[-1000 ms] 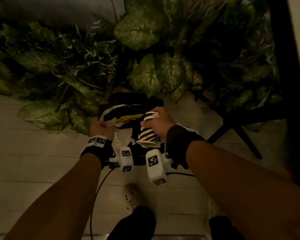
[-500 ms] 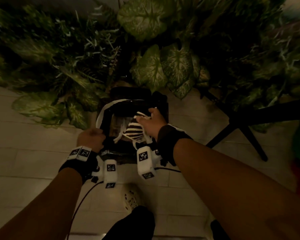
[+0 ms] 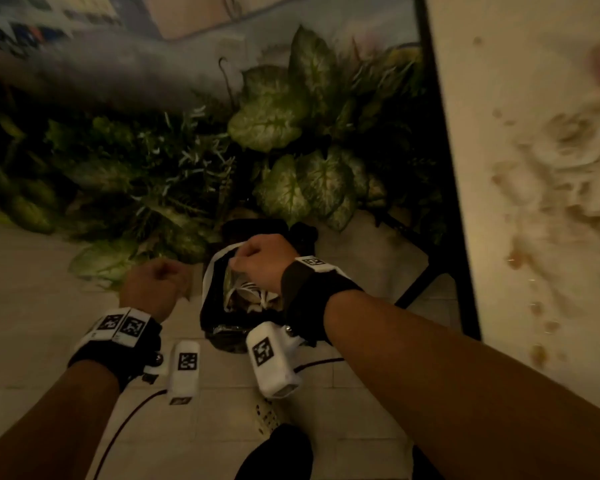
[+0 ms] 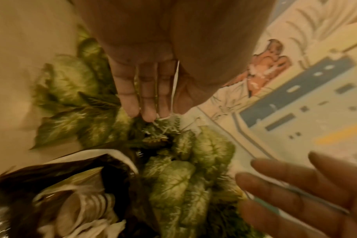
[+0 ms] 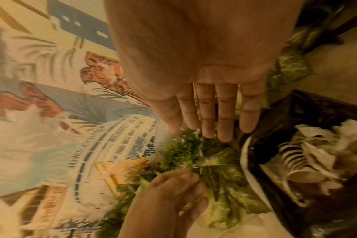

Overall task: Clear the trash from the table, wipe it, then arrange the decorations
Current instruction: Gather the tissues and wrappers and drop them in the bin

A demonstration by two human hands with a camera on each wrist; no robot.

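A bin with a black liner (image 3: 222,327) and white rim stands on the floor below me. A brown-and-white striped paper cup (image 3: 248,292) lies inside it among white paper scraps, as the right wrist view also shows for the cup (image 5: 291,159). My right hand (image 3: 260,261) hovers over the bin's mouth, its fingers (image 5: 224,120) straight and empty. My left hand (image 3: 151,289) is off to the left of the bin with its fingers (image 4: 145,96) extended. A thin white strip shows beside its thumb. The table (image 3: 499,98) at the right carries brown smears (image 3: 568,174).
Large variegated leafy plants (image 3: 284,112) crowd the floor behind and left of the bin. The table's black edge and leg (image 3: 426,271) run down just right of the bin. A painted mural wall (image 4: 296,96) stands behind the plants. My shoe (image 3: 267,414) is on the tiled floor.
The striped cup left my right hand and now lies in the bin. My left hand drew away from the bin's rim to the left. My view swung right, bringing in the table.
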